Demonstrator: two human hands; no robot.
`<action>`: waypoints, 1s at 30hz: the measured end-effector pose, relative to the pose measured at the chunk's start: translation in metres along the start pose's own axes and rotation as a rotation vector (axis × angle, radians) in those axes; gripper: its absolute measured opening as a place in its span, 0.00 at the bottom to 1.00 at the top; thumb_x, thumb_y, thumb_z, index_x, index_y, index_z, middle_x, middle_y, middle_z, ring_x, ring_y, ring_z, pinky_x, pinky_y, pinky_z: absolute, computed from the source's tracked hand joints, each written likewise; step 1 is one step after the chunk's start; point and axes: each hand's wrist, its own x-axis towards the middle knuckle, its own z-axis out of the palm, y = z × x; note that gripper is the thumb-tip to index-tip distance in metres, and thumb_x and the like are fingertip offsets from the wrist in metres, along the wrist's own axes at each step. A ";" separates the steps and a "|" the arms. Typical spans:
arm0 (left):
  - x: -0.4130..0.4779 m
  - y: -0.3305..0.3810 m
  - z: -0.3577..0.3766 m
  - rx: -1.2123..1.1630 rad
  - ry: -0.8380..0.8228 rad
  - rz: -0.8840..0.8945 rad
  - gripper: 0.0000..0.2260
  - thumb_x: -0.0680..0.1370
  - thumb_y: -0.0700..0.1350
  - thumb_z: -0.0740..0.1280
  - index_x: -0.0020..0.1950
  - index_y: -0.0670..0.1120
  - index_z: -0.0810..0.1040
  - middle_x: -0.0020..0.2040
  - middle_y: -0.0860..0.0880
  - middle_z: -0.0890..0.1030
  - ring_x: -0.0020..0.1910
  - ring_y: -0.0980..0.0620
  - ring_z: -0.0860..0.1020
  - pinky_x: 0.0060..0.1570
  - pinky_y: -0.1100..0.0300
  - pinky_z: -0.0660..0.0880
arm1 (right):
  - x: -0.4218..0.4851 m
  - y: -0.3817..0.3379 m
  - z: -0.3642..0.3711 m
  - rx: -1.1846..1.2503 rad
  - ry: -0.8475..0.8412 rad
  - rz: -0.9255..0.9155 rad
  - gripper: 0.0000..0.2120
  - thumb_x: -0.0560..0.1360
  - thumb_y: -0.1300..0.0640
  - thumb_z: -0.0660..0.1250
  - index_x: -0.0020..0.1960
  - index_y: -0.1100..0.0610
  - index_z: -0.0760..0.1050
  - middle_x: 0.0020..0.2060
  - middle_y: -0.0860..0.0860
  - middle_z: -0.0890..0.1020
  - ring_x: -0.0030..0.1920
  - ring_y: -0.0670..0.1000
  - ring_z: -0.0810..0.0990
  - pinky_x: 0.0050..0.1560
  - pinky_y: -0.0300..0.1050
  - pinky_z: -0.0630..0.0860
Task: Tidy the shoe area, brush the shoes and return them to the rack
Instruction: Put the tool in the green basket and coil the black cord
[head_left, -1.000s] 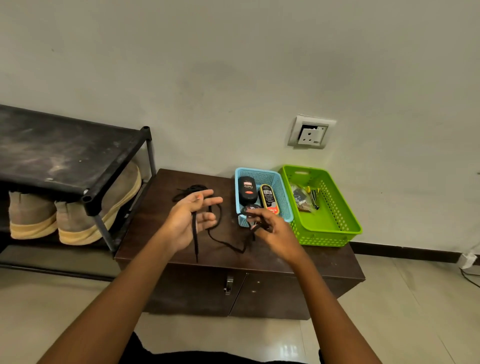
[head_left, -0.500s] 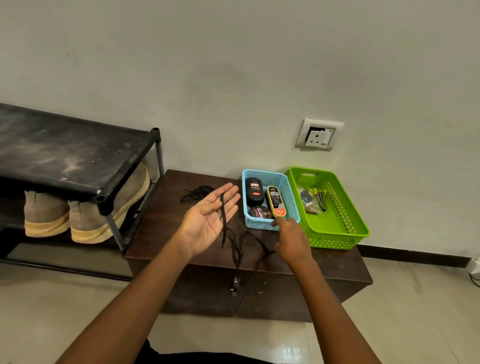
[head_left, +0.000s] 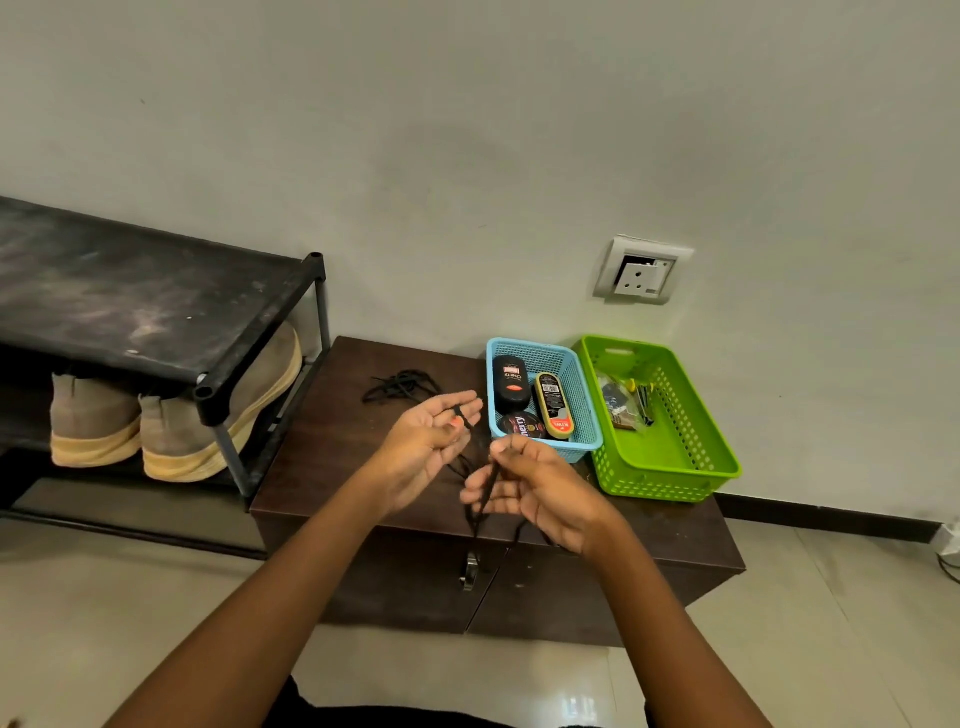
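Lace (head_left: 475, 521) pinched in R hand (head_left: 540, 493) fingers; L hand (head_left: 423, 449) fingers prob. curled round it.

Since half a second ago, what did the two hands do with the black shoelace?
The right hand rose from the cabinet top and now pinches the shoelace. The left hand, flat before, curled its fingers round the lace's end. The other lace, the blue basket, the green basket and the shoes did not move.
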 end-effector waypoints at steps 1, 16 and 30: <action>0.001 -0.002 -0.004 0.261 0.040 0.026 0.14 0.79 0.32 0.60 0.62 0.42 0.75 0.57 0.47 0.80 0.54 0.57 0.78 0.52 0.69 0.74 | -0.002 -0.002 -0.001 0.120 -0.002 -0.001 0.05 0.80 0.61 0.57 0.46 0.57 0.69 0.34 0.55 0.82 0.36 0.53 0.83 0.40 0.45 0.81; 0.000 -0.010 0.001 1.008 -0.404 0.034 0.14 0.82 0.42 0.58 0.40 0.45 0.79 0.38 0.52 0.80 0.41 0.56 0.78 0.49 0.62 0.71 | 0.013 -0.005 -0.025 0.371 0.472 -0.540 0.27 0.63 0.70 0.72 0.61 0.63 0.72 0.55 0.56 0.80 0.52 0.44 0.82 0.53 0.37 0.78; 0.010 -0.007 0.000 0.481 0.174 0.197 0.18 0.83 0.44 0.55 0.34 0.45 0.70 0.26 0.50 0.66 0.22 0.58 0.64 0.21 0.68 0.63 | -0.004 -0.004 -0.008 -0.352 -0.235 -0.168 0.20 0.71 0.75 0.62 0.58 0.58 0.75 0.45 0.53 0.83 0.45 0.46 0.83 0.49 0.36 0.77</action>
